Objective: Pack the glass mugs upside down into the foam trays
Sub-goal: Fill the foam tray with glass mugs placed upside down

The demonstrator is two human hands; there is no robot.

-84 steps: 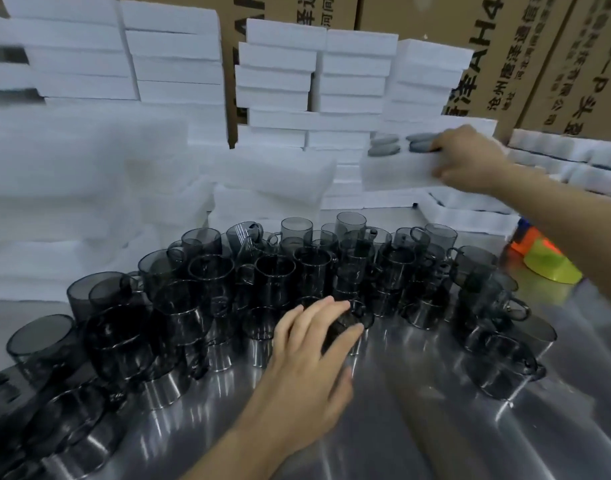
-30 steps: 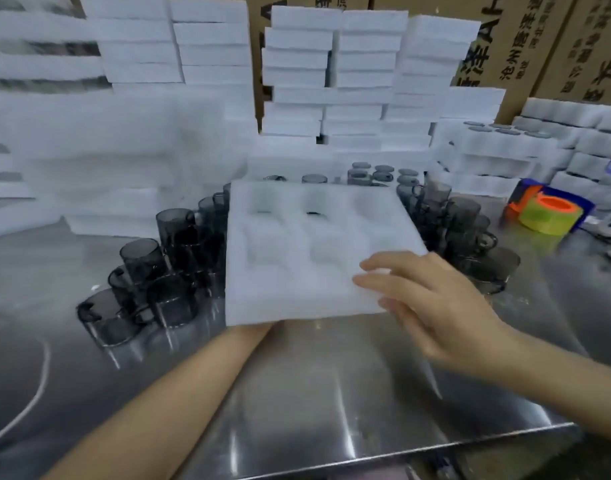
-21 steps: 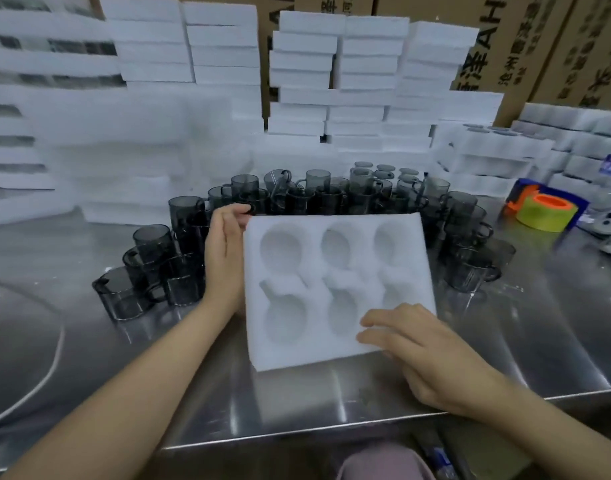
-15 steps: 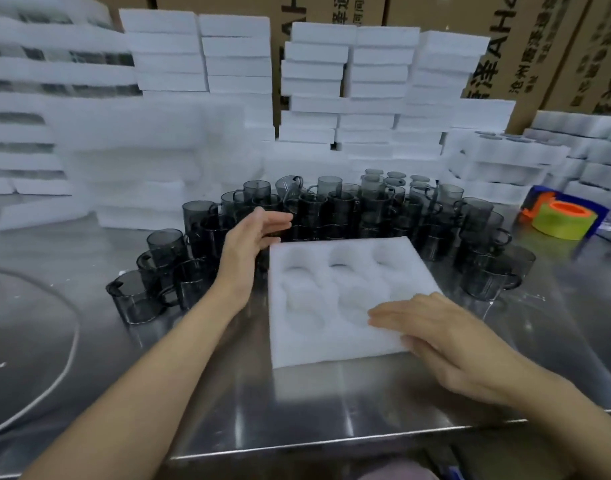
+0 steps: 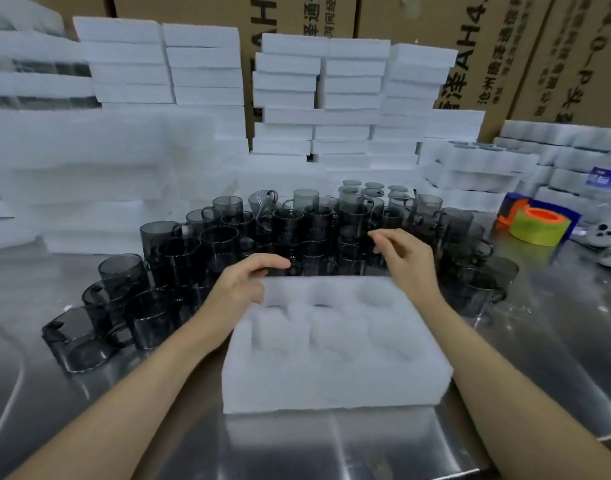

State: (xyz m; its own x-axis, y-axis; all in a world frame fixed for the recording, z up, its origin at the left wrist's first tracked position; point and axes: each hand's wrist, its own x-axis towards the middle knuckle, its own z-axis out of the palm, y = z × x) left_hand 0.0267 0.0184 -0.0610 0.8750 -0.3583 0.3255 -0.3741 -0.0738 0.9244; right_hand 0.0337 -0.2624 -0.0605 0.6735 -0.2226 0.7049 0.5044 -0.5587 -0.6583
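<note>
Cavities blur together in the white foam tray (image 5: 331,393) on the steel table (image 5: 89,393), just before massed smoky-grey glass mugs (image 5: 224,244); left hand (image 5: 243,284) and right hand (image 5: 406,261) hover at its far edge, fingers loosely curled, holding nothing.

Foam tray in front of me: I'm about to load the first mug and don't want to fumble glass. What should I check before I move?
1. The foam tray lies flat on the steel table, pockets up: ok.
2. The pockets that show hold nothing: ok.
3. The left hand and right hand hold nothing, both over the tray's far edge: ok.
4. The glass mugs stand just behind the tray, near both hands: ok.
5. Mugs already upside down: not ok; the near ones stand mouth up and need turning.
6. Which way the pockets' handle notches face: cannot tell, the foam is blurred.
</note>
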